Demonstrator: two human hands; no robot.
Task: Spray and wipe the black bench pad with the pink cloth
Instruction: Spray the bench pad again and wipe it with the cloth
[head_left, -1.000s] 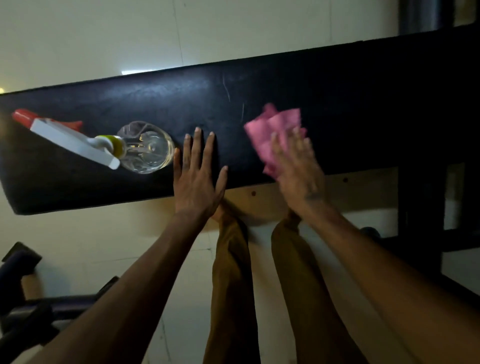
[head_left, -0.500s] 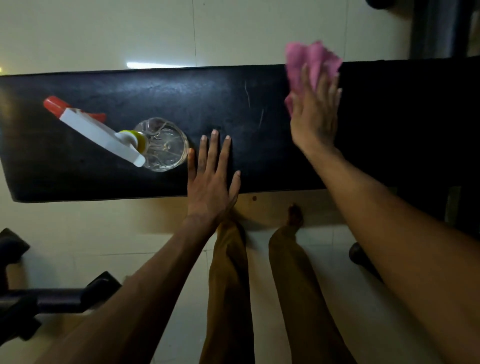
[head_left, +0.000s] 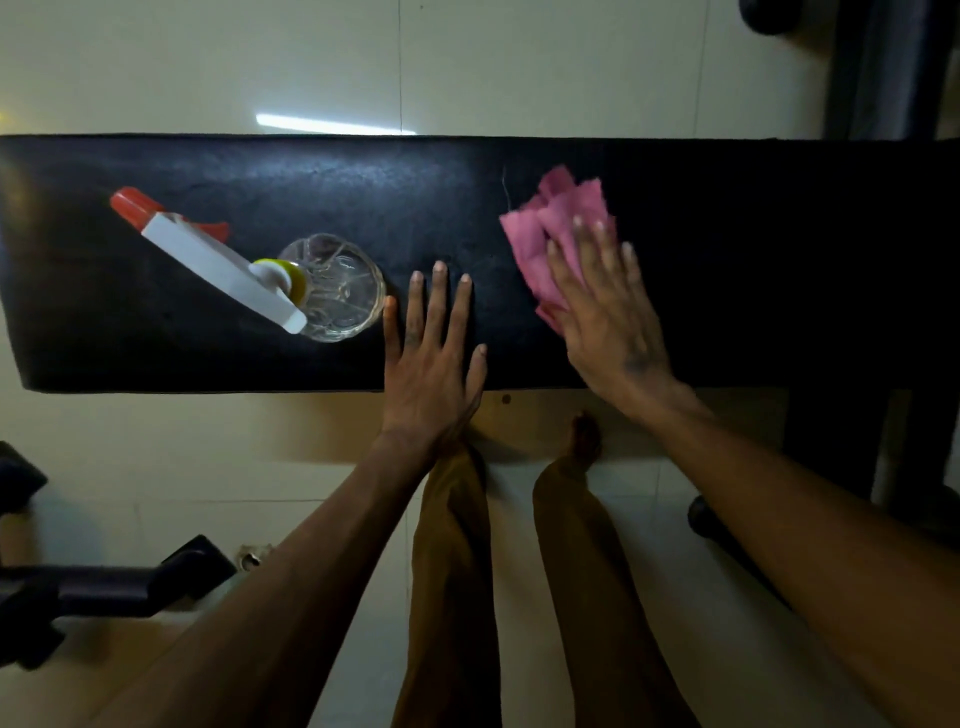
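Note:
The black bench pad (head_left: 753, 260) runs across the view from left to right. A crumpled pink cloth (head_left: 545, 228) lies on its middle, and my right hand (head_left: 602, 312) presses it flat against the pad with straight fingers. My left hand (head_left: 431, 353) rests flat on the pad's near edge, fingers spread, just left of the cloth. A clear spray bottle (head_left: 332, 286) with a white head and red nozzle stands upright on the pad, a little left of my left hand.
Pale floor tiles lie beyond and below the bench. Dark bench frame parts (head_left: 883, 67) rise at the right. Black gym gear (head_left: 104, 587) sits on the floor at the lower left. My legs in brown trousers (head_left: 457, 571) stand close to the bench.
My right hand slid the pink cloth from the pad's near side to its far edge, then back toward the middle. My left hand and the spray bottle stayed in place.

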